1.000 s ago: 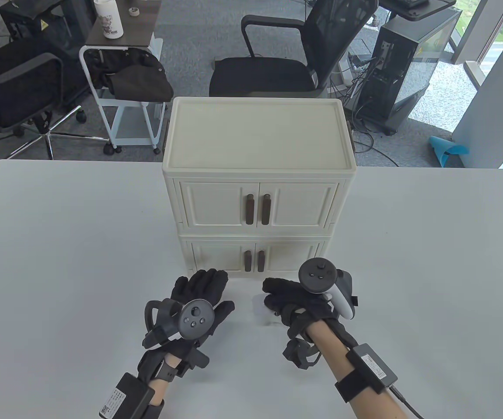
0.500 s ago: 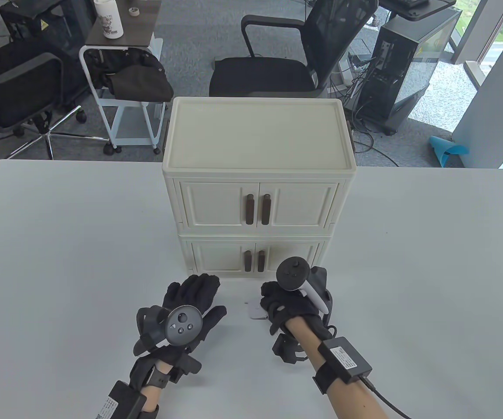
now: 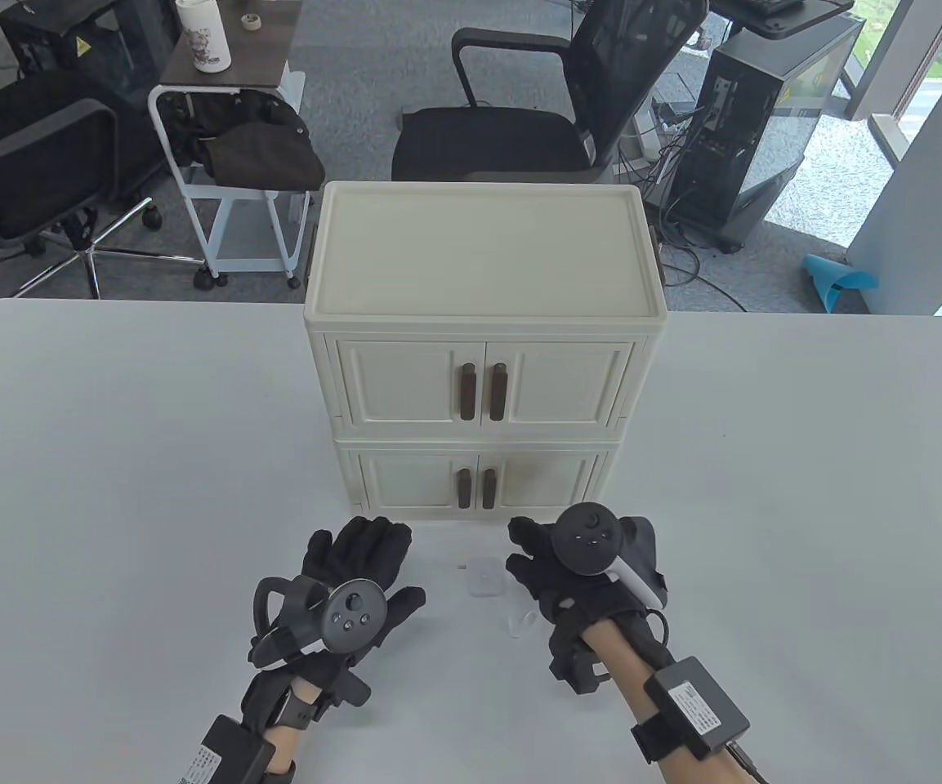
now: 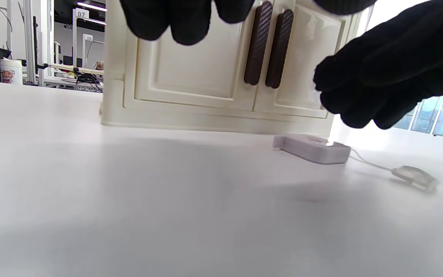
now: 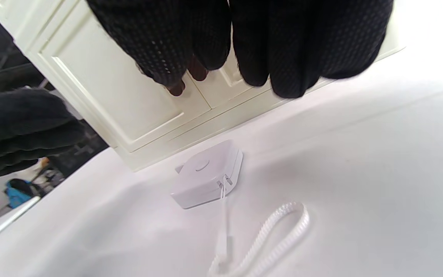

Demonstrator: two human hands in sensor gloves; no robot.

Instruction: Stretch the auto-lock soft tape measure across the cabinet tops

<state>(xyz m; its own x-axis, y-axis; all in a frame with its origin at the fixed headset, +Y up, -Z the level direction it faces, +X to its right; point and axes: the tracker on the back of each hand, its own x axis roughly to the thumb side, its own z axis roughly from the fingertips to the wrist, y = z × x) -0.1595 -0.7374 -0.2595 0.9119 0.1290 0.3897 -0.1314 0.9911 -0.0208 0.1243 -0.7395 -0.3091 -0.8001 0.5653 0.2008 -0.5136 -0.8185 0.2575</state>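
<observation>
Table view: a cream two-tier cabinet (image 3: 483, 343) stands on the white surface (image 3: 111, 457), its doors closed. The tape measure (image 3: 484, 577), a small white square case, lies flat on the surface just in front of the cabinet's lower tier, between the two hands. The left hand (image 3: 356, 563) rests palm down with fingers spread, apart from the case and grasping nothing. The right hand (image 3: 556, 572) sits just beside the case on its right, fingers loosely extended, released. A small white loop (image 3: 520, 623) lies near the right wrist.

Left wrist view: the case (image 4: 312, 149) lies flat near the cabinet's base (image 4: 214, 123), a thin cord running from it to a pale tab (image 4: 413, 175). The right hand's fingers (image 4: 360, 96) hang above the case; contact appears absent, though the angle is poor.

Right wrist view: the case (image 5: 208, 179) lies on the surface with a round button on top. A corded loop (image 5: 267, 236) trails from its near edge. The fingers (image 5: 283, 46) hover above, holding nothing.
</observation>
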